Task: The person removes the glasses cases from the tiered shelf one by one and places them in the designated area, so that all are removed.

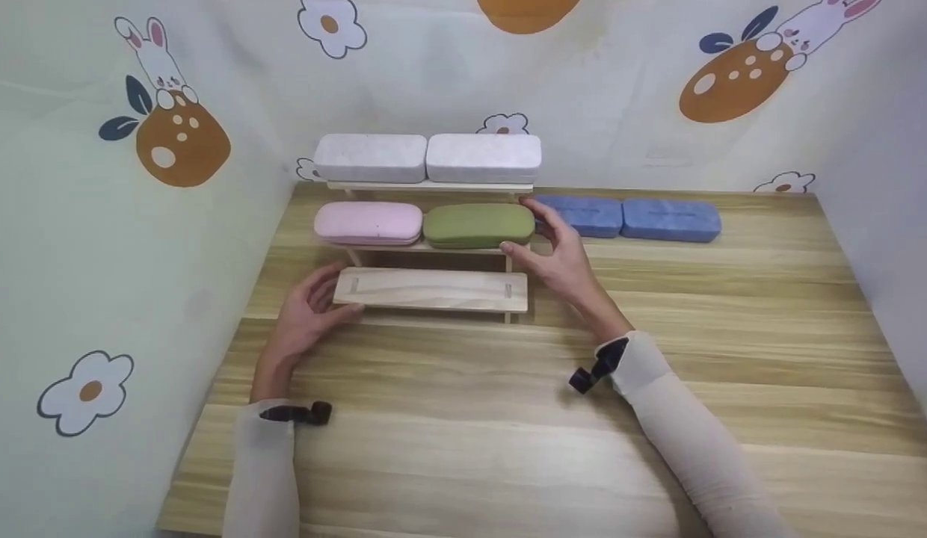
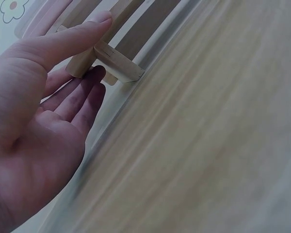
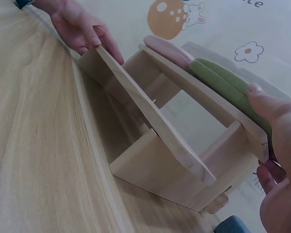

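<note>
Left hand (image 1: 303, 321): thumb reaching inward, apart from the bent fingers (image 2: 75, 99).
Right hand (image 1: 564, 265): farther forward, thumb and index finger bowed into a C (the thumb tip is nearer the body).
Left forearm (image 1: 262, 471): pointing nearly straight ahead, pale-sleeved.
Right forearm (image 1: 695, 430): slanting forward and inward, also pale-sleeved.
Wrists: bare beyond the cuffs.

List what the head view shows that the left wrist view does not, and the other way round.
Only the head view shows the right hand, the green case and the two blue cases.

Only the left wrist view shows the palm of the left hand facing the camera and, close by, a low support bar, hidden in the head view.

Both show the left hand, the wooden stand, the pink case (just part of it in the wrist view) and the tabletop.
</note>
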Available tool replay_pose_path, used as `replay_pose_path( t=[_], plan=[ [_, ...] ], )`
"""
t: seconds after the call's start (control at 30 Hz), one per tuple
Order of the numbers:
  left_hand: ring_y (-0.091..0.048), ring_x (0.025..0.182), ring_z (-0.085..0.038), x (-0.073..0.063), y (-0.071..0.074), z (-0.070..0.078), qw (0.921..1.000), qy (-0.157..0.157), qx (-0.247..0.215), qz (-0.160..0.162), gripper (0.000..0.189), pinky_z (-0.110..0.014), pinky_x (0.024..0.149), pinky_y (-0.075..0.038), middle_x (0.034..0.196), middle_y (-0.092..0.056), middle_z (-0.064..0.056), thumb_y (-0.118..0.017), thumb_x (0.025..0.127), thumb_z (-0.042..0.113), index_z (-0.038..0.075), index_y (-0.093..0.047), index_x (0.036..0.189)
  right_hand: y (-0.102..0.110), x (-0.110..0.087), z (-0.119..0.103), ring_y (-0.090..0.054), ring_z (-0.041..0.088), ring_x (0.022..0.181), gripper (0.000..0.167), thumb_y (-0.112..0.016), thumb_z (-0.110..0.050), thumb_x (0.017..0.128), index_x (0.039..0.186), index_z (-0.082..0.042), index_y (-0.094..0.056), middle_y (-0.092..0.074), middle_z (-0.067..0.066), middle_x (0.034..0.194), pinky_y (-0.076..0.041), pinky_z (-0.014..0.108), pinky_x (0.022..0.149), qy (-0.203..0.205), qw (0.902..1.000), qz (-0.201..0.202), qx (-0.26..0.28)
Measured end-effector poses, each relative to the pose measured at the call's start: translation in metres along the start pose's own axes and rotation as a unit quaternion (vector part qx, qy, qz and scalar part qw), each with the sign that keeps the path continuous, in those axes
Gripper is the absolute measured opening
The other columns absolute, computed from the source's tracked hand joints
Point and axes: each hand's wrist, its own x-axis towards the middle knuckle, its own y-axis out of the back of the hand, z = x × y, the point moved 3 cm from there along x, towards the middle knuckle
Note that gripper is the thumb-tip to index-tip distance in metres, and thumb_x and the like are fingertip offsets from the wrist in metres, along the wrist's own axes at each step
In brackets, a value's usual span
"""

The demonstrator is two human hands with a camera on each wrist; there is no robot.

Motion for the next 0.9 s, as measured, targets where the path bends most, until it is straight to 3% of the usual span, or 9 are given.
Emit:
replay_pose_path(
  t=[0.3,0.53,0.9],
  plan=[
    [-0.054,0.148,-0.016,-0.0005,0.0008,-0.0024,0.9999,0.014,0.000,0.008,0.085,-0.018,0.123,-0.043,0.161,-0.054,-0.020,-0.091,0.086,0.001,0.002,-0.047,0.160,-0.0018,0.0002,0.0017,-0.063,0.024,0.137,0.078,-0.092,-0.023,0.090,0.157,-0.010,-0.054,-0.063,0.010,0.149,-0.049,0.039,0.122,0.001,0.9998,0.018,-0.005],
    [-0.048,0.155,-0.026,0.0006,-0.0001,-0.0014,0.9998,0.019,0.008,-0.002,0.088,-0.021,0.126,-0.042,0.162,-0.055,-0.015,-0.093,0.086,0.008,0.006,-0.046,0.161,-0.0009,0.0000,0.0013,-0.063,0.024,0.136,0.078,-0.094,-0.020,0.087,0.155,-0.009,-0.056,-0.064,0.010,0.149,-0.048,0.040,0.124,0.003,0.9996,0.030,0.004],
    [-0.047,0.156,-0.027,-0.0010,0.0023,-0.0028,0.9996,0.024,0.016,0.000,0.089,-0.025,0.129,-0.039,0.163,-0.054,-0.013,-0.093,0.086,0.012,0.009,-0.047,0.162,0.0013,-0.0002,0.0017,-0.065,0.030,0.130,0.070,-0.096,-0.023,0.085,0.148,-0.016,-0.066,-0.072,0.011,0.139,-0.041,0.055,0.126,0.020,0.9982,0.053,-0.021]
  ],
)
